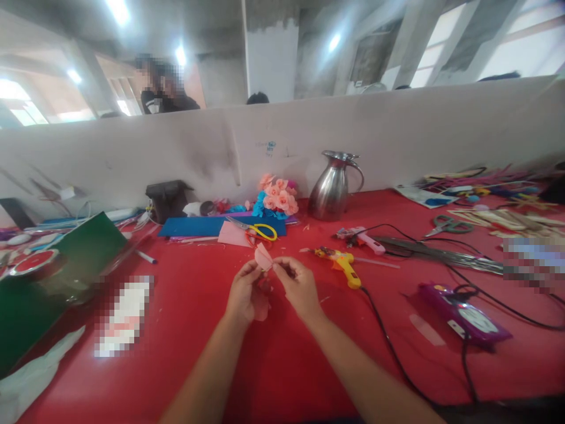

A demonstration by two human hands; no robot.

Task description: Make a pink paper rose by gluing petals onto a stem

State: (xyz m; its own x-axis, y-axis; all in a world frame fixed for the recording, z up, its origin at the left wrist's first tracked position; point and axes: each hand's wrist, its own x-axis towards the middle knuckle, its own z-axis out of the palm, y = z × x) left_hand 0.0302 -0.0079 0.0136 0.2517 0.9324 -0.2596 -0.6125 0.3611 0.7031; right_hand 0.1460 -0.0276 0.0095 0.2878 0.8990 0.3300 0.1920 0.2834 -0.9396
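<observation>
Above the red table, my left hand (246,291) and my right hand (296,284) meet around a pink paper petal (263,258). Both hands are closed, pinching its lower edge between thumb and fingers. More pink paper (260,307) shows under my left hand; whether it joins the petal I cannot tell. Just beyond my fingers lie scissors (258,229) with yellow and red handles, over a pink paper sheet (232,234). Right of my right hand rests a yellow glue gun (342,262). A bunch of pink and blue paper flowers (278,197) stands farther back.
A steel jug (331,187) stands near the white partition (198,141). At right are a pink glue gun (365,238), green-handled scissors (449,225) and a purple power strip (463,318) with black cords. Green sheets (83,259) and a tape roll (35,263) lie left. A person (165,88) is behind the partition.
</observation>
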